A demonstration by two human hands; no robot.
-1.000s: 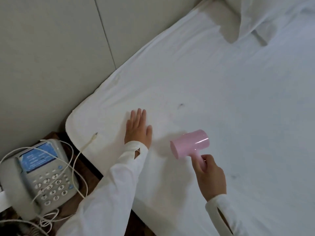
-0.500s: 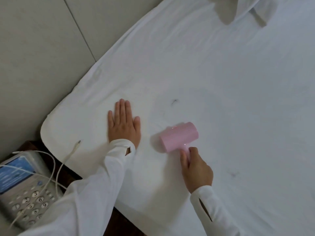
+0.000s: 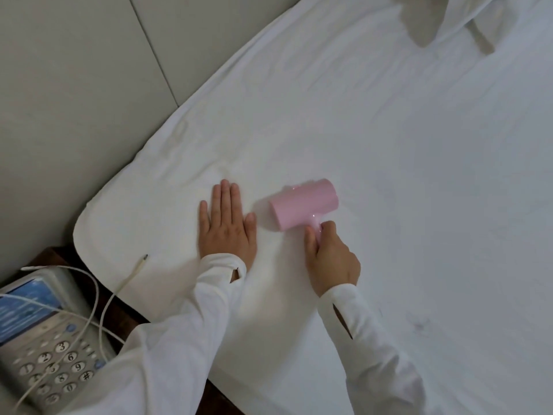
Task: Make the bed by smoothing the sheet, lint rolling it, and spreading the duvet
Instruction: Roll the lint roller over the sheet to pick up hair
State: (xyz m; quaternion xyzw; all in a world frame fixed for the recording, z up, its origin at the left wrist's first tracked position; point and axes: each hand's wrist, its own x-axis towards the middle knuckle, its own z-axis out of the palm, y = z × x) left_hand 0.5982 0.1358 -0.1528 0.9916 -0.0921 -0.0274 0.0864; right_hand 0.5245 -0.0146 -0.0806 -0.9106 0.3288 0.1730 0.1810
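- Since the earlier frame, I note the pink lint roller [image 3: 305, 204] has travelled away from me up the sheet [image 3: 389, 163]; the small dark speck seen ahead of it before is no longer visible there.
- The view has also shifted: more of the telephone [image 3: 45, 348] shows at lower left than half a second ago.
- My left hand [image 3: 228, 226] lies flat on the sheet, fingers straight and close together, palm down, near the bed's rounded corner. It holds nothing.
- My right hand [image 3: 330, 259] grips the roller's short pink handle, fingers curled round it, thumb along the left side.
- The roller's drum lies on its side, against the sheet as far as I can tell, just to the right of the left hand, with a narrow gap between them.
- The sheet is white and mostly smooth; light creases run near the corner and towards the wall [image 3: 74, 94].
- A faint dark mark [image 3: 420, 324] sits on the sheet to the right of my right sleeve [image 3: 371, 339].
- White bedding [image 3: 466, 16], folded or bunched, lies at the top edge of the view; I cannot tell whether it is the duvet or a pillow.
- A white cable [image 3: 131, 275] rests with its plug end on the sheet near the corner, trailing down towards the telephone.
- The telephone sits on a dark wooden surface beside the bed.
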